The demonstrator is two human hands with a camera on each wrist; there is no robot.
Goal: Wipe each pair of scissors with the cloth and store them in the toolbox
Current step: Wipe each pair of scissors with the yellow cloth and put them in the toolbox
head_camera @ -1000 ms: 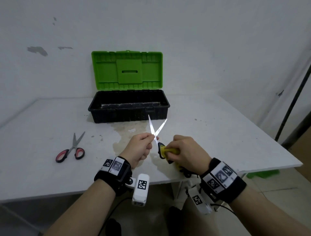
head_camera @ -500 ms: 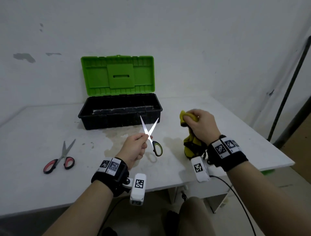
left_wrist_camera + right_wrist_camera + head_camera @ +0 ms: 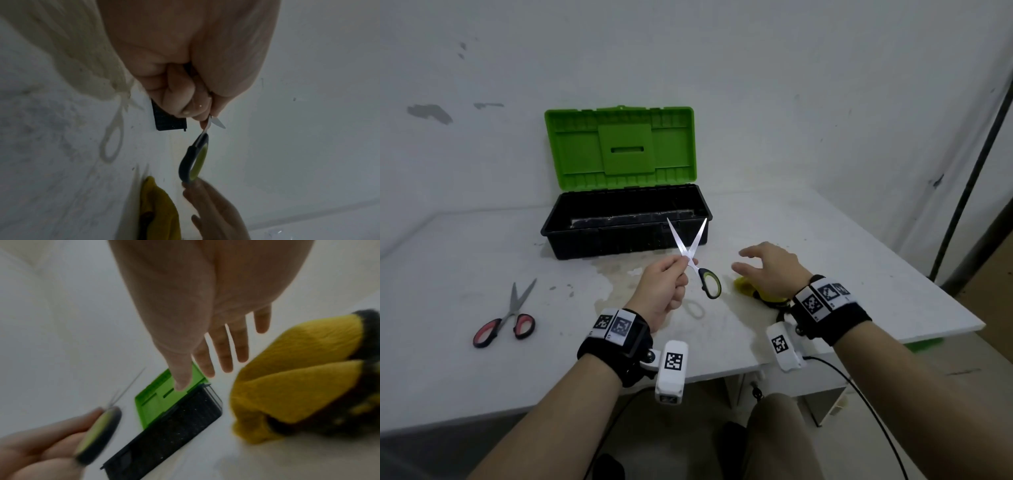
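Steel blades splayed toward 12 o'clock, the scissors [image 3: 693, 257] pinched in the left hand [image 3: 662, 287] want closing by the empty, open-fingered right hand [image 3: 770, 269] before boxing.

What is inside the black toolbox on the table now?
The toolbox stands open with its green lid up. Only a dark far wall and a pale strip along the bottom show; no scissors are visible inside. The front wall hides the near part of the floor.

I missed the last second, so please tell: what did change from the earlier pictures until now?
The right hand let go the yellow cloth, now on the table, and hovers open. Unchanged: left hand pinches the green-handled scissors; red-handled scissors; open toolbox.
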